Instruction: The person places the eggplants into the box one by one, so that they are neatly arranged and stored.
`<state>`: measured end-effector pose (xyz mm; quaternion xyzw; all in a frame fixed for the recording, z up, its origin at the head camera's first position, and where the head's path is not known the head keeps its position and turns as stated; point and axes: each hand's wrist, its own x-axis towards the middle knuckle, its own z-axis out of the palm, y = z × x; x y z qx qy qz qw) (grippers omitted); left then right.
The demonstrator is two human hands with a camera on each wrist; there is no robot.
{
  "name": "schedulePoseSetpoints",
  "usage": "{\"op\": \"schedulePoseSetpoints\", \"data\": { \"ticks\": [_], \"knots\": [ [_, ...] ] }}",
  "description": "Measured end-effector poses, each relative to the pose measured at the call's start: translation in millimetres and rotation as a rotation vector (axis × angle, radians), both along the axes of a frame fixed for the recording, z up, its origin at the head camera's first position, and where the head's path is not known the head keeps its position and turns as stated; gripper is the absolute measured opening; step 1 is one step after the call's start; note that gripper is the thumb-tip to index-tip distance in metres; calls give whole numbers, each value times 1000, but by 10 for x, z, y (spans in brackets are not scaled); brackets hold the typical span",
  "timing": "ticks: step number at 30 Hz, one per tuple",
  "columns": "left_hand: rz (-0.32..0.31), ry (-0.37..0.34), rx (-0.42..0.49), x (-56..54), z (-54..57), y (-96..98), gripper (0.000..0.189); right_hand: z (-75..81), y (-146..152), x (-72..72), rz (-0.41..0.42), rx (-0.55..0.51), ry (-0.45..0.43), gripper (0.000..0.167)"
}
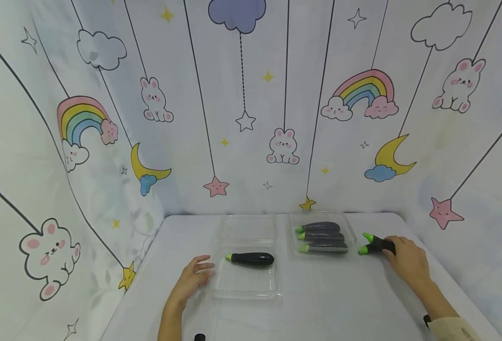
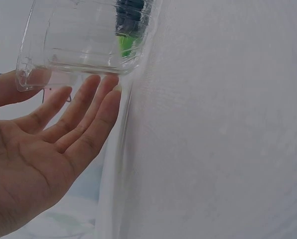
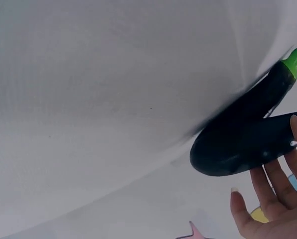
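Note:
In the head view a clear plastic box (image 1: 246,294) lies with its lid folded back, and one dark toy eggplant (image 1: 253,259) with a green stem sits inside. My left hand (image 1: 191,279) is at the box's left side, fingers loosely extended. The left wrist view shows the fingertips (image 2: 93,82) at the plastic wall; firm contact cannot be told. At the far right, my right hand (image 1: 408,265) holds an eggplant (image 3: 243,147) between thumb and fingers. Another eggplant (image 3: 260,97) lies against it, green stem angled away.
A second clear plastic box (image 1: 292,248) at the back right contains 3 eggplants (image 1: 319,227) side by side. A small black object (image 1: 199,337) shows at the front edge of the view. A patterned cloth backdrop (image 1: 251,85) rises behind the white table (image 1: 340,303).

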<state>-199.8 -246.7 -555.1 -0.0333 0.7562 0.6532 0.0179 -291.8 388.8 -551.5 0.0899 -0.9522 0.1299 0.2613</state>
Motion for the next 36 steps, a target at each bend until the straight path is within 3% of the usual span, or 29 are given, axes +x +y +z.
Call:
{"op": "schedulePoseSetpoints", "data": {
  "ticks": [36],
  "knots": [
    [-3,2,-7,-4,-7,-2,51,300,-368,253,57,-109,104,40]
  ]
}}
